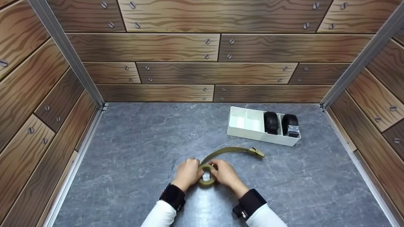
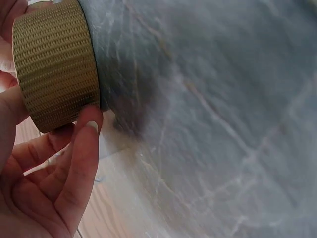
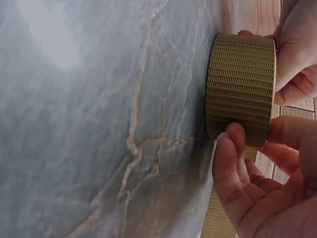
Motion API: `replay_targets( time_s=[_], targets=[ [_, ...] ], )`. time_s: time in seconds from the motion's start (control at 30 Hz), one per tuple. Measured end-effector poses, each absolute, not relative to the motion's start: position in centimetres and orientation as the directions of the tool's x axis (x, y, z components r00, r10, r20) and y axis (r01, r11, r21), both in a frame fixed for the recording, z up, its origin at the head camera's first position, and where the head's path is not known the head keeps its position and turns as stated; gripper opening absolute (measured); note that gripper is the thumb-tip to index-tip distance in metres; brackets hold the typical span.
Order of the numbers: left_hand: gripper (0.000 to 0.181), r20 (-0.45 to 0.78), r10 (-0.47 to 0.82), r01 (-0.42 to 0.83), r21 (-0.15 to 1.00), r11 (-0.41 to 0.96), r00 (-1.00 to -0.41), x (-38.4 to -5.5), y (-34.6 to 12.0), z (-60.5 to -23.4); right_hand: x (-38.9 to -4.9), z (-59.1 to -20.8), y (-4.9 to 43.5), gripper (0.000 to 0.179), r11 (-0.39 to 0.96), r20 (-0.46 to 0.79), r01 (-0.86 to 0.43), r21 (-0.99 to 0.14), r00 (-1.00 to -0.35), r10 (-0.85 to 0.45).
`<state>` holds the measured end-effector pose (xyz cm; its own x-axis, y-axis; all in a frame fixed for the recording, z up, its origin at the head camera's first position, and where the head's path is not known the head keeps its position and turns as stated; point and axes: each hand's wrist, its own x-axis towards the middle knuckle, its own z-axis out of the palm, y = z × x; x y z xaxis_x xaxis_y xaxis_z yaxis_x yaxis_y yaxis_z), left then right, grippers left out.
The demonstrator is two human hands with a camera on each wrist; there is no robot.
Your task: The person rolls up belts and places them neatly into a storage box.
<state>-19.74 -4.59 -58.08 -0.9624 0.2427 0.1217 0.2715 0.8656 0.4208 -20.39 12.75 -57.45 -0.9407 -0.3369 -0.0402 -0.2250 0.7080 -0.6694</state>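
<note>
An olive webbing belt (image 1: 227,150) lies on the grey stone-look table (image 1: 126,164), partly rolled into a coil (image 1: 206,178) standing on its edge near the front middle. My left hand (image 1: 188,172) grips the coil from the left and my right hand (image 1: 224,174) grips it from the right. The loose tail runs back and right to a brass buckle (image 1: 256,152). In the left wrist view, fingers curl round the woven coil (image 2: 55,67). The right wrist view shows the coil (image 3: 240,89) pinched against the table, with the tail (image 3: 218,218) trailing off.
A white divided tray (image 1: 246,124) stands at the back right and holds two rolled black belts (image 1: 271,123) (image 1: 290,125). Wood-pattern walls close in the table on the left, back and right.
</note>
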Motion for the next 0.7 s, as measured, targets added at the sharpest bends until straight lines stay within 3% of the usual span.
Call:
replay_targets(
  time_s=[0.13,0.3,0.4,0.53,0.7],
  targets=[
    [0.016,0.124,0.255,0.283,0.465,0.839,-0.959,-19.8,-4.7,-58.1,-20.3,-57.4,12.9,0.017,0.693,-0.033,-0.229,-0.683,-0.939,-0.343],
    [0.015,0.144,0.258,0.296,0.503,0.812,-0.955,-19.9,-4.7,-58.3,-19.5,-57.1,13.0,0.025,0.687,-0.122,-0.111,-0.718,-0.952,-0.281],
    [0.015,0.152,0.275,0.314,0.495,0.810,-0.949,-19.9,-4.7,-58.3,-19.1,-56.9,12.9,0.021,0.688,-0.155,-0.072,-0.722,-0.953,-0.262],
    [0.016,0.143,0.300,0.331,0.479,0.813,-0.943,-19.9,-4.7,-58.2,-19.3,-56.9,12.6,0.013,0.697,-0.144,-0.083,-0.712,-0.955,-0.261],
    [0.017,0.135,0.300,0.328,0.458,0.826,-0.944,-20.0,-4.8,-58.2,-19.7,-56.9,12.4,0.020,0.720,-0.138,-0.106,-0.685,-0.953,-0.271]
  ],
)
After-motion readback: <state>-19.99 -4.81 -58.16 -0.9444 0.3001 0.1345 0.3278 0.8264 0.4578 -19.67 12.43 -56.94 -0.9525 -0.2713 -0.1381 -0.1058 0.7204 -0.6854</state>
